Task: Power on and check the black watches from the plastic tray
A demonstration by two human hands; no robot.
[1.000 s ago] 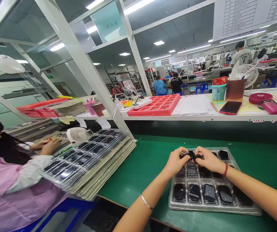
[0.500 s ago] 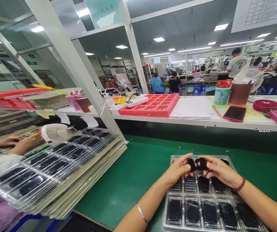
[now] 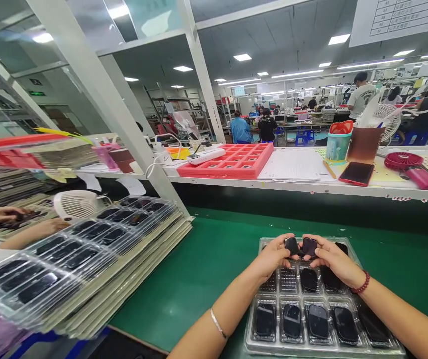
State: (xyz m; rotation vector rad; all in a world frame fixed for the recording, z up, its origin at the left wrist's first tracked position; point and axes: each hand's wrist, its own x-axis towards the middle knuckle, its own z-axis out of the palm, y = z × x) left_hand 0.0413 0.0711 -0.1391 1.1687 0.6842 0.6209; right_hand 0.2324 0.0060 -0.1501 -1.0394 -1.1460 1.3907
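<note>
Green surface (image 3: pixel 199 264), lower half of the frame; workroom behind, ceiling light (image 3: pixel 242 57) and a person in blue (image 3: pixel 240 128) above. Left hand (image 3: pixel 273 255): fingers pinched on a dark rounded piece (image 3: pixel 291 245), right of centre. Right hand (image 3: pixel 329 254): fingers grasping a second dark piece (image 3: pixel 310 247), its longer side roughly up the frame. Held pieces: side by side, just apart at their faces; whether joined lower down, cannot be told. Key relation: a ribbed pocket (image 3: pixel 288 279), patterned floor showing, lies directly below the held pair in the frame, left hand the nearer. Clear tray (image 3: pixel 277 345), lower right, under both hands: dark pieces in many pockets, those of the bottom row with long axes roughly up the frame. Wrists: silver bangle (image 3: pixel 217 323), left; red beads (image 3: pixel 364 282), right. Lower left: stack of grey-edged trays (image 3: pixel 142 262); white fan (image 3: pixel 73 204) beyond; co-worker's hand (image 3: pixel 2 216) at the frame's edge. Shelf (image 3: pixel 288 186), across the middle: red compartment tray (image 3: pixel 228 174), white sheets (image 3: pixel 290 164), phone (image 3: pixel 356 172), magenta fan (image 3: pixel 403 160).
</note>
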